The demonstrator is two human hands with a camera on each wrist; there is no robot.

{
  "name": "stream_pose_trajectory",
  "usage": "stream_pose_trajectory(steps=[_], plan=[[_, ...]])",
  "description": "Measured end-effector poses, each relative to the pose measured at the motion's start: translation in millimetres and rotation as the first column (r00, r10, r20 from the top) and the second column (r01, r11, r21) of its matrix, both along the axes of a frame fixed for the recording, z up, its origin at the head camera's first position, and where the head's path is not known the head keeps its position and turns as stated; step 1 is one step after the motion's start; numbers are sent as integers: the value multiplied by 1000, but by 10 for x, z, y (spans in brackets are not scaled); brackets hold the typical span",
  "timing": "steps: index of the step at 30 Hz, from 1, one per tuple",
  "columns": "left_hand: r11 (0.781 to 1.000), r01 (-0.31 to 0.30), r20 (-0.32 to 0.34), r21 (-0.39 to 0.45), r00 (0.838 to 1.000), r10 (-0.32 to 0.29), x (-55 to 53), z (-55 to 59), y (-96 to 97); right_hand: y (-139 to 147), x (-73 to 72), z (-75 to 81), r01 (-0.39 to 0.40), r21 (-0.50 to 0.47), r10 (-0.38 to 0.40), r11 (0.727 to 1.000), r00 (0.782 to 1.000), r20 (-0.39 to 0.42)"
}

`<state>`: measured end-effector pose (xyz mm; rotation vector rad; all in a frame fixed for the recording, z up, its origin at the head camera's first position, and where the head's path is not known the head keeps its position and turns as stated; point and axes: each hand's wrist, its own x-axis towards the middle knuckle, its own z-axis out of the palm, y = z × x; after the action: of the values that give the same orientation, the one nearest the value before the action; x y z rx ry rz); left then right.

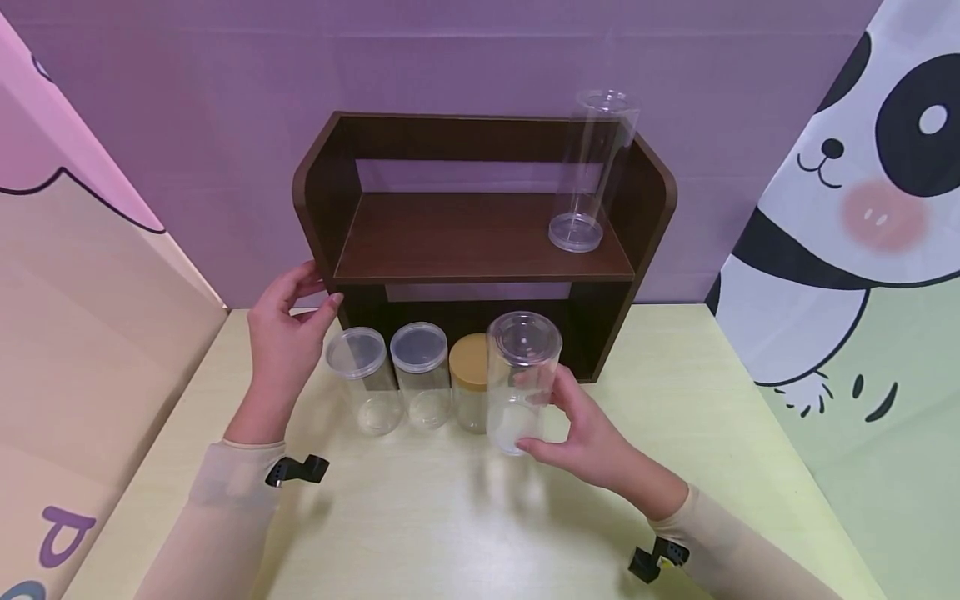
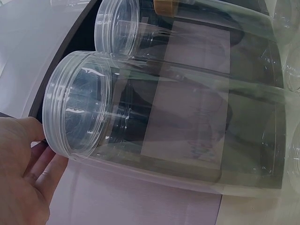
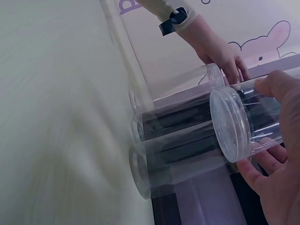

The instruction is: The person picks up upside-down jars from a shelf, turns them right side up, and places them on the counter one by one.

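Note:
My right hand (image 1: 588, 437) grips a clear plastic jar (image 1: 521, 379) round its side, thumb and fingers on opposite sides. In the right wrist view that jar's ringed lid (image 3: 229, 124) faces the table, so it is upside down. My left hand (image 1: 288, 333) holds the left side panel of a dark brown two-tier shelf (image 1: 480, 237), thumb at the front edge and fingers on the outer side. Two clear-lidded jars (image 1: 365, 379) (image 1: 422, 375) and one tan-lidded jar (image 1: 468, 371) stand upright in a row before the lower tier. The held jar partly covers the tan-lidded one.
A tall clear cylinder jar (image 1: 592, 175) stands at the right end of the upper tier, its lid-like end down. The shelf is on a pale table (image 1: 420, 525) against a purple backdrop (image 1: 465, 58). Printed cloths hang on both sides, a panda (image 1: 862, 208) on the right one.

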<state>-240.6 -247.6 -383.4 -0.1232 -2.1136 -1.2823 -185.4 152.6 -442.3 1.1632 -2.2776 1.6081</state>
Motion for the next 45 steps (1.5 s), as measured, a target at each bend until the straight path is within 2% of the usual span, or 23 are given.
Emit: stream_pose_trajectory(steps=[8, 11, 13, 16, 18, 20, 22, 23, 25, 26, 29, 31, 34, 35, 38, 40, 41, 42, 45], plan=[[999, 2, -16, 40, 1000, -1, -11, -29, 69, 18, 33, -60, -3, -5, 3, 1000, 1000, 23], [992, -9, -82, 123, 996, 19, 21, -61, 122, 7, 50, -78, -6, -11, 6, 1000, 999, 39], [984, -19, -164, 180, 985, 49, 61, -61, 175, -12, 58, -87, -14, -15, 14, 1000, 999, 39], [973, 7, -299, 229, 952, 64, 136, -15, 275, -42, 62, -97, -20, -21, 21, 1000, 999, 34], [975, 58, -350, 214, 937, 21, 201, 43, 359, -64, 71, -97, -24, -24, 25, 999, 999, 39], [974, 146, -353, 174, 932, -77, 268, 93, 448, -75, 79, -105, -23, -23, 24, 999, 999, 47], [956, 265, -310, 125, 926, -216, 334, 141, 543, -85, 94, -111, -22, -20, 23, 1000, 998, 61], [941, 323, -275, 98, 918, -286, 363, 159, 587, -90, 99, -117, -23, -18, 24, 1000, 997, 71], [901, 431, -193, 51, 890, -414, 411, 185, 667, -99, 106, -135, -23, -12, 24, 1000, 997, 80], [877, 478, -153, 37, 870, -468, 427, 193, 705, -105, 109, -144, -24, -11, 25, 1000, 996, 86], [821, 570, -47, -13, 820, -570, 466, 205, 808, -120, 113, -168, -33, -12, 34, 999, 996, 78], [792, 609, 13, -41, 793, -609, 490, 211, 875, -123, 106, -187, -44, -17, 45, 999, 997, 63], [751, 657, 69, -70, 754, -653, 505, 211, 967, -125, 87, -220, -67, -34, 68, 997, 997, 25], [736, 673, 81, -72, 740, -668, 508, 210, 995, -118, 9, -369, -81, -52, 81, 995, 997, -5], [697, 714, 105, -72, 700, -706, 512, 217, 1075, -120, -4, -407, -92, -55, 90, 994, 996, -23], [677, 732, 124, -73, 680, -723, 520, 229, 1126, -121, 7, -414, -89, -45, 89, 995, 996, -11], [672, 737, 133, -77, 676, -725, 523, 232, 1150, -124, 17, -411, -86, -39, 86, 996, 996, -3], [670, 738, 145, -83, 674, -724, 529, 237, 1174, -137, 97, -272, -74, -15, 74, 997, 997, 21], [675, 730, 179, -109, 682, -709, 547, 230, 1222, -166, 137, -233, -61, 13, 61, 998, 997, 46]])
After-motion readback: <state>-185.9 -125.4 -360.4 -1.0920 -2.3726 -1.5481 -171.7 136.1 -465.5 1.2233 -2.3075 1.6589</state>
